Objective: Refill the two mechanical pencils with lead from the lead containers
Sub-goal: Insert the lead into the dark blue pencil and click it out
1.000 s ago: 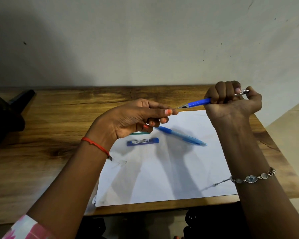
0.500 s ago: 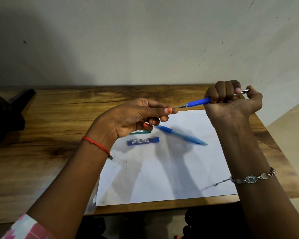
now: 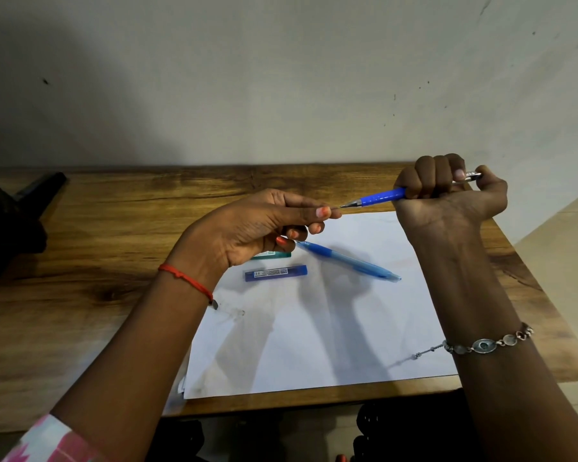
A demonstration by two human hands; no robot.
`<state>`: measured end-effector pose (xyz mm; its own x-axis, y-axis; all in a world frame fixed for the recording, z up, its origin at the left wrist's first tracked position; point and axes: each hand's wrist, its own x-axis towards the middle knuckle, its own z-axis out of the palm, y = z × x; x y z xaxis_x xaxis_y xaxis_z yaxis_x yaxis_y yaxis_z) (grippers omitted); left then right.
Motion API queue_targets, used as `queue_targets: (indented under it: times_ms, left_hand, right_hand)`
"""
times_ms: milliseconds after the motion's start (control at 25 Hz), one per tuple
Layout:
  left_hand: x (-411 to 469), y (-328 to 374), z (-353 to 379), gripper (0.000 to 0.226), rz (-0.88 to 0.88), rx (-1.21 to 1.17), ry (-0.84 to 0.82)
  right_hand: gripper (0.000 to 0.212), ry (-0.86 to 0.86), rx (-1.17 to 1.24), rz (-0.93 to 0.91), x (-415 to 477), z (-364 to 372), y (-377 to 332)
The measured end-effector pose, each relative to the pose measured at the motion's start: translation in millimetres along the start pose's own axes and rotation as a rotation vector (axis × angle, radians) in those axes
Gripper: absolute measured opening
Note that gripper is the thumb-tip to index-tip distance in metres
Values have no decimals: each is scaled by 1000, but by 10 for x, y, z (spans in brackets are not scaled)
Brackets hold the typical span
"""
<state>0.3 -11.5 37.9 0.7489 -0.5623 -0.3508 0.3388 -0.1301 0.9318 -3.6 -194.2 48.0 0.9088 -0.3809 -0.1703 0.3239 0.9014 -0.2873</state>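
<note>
Blue pencil held level above the counter, right hand fisted round its barrel, thumb on the cap end. Left hand pinches at the metal tip, lead too fine to see. Judgement: feeding lead in; keep it coaxial, push gently, thumb pressed. Second pencil and blue lead container lie on the paper.

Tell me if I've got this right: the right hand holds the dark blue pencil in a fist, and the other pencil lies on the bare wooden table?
Not quite. The head view shows the other pencil lying on the white paper, not bare wood. The right hand does hold the dark blue pencil in a fist.
</note>
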Motion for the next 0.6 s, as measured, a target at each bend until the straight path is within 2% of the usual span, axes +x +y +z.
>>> queue_targets:
  times_ms: [360,600]
  left_hand:
    - [13,2,6,15,-15,-31,14]
    - [34,18,-5,20,-12,-79,53]
  right_hand:
    - [25,-36,-27,-1,10,-13,12]
    - [26,-120,-61,25,72,-79,9]
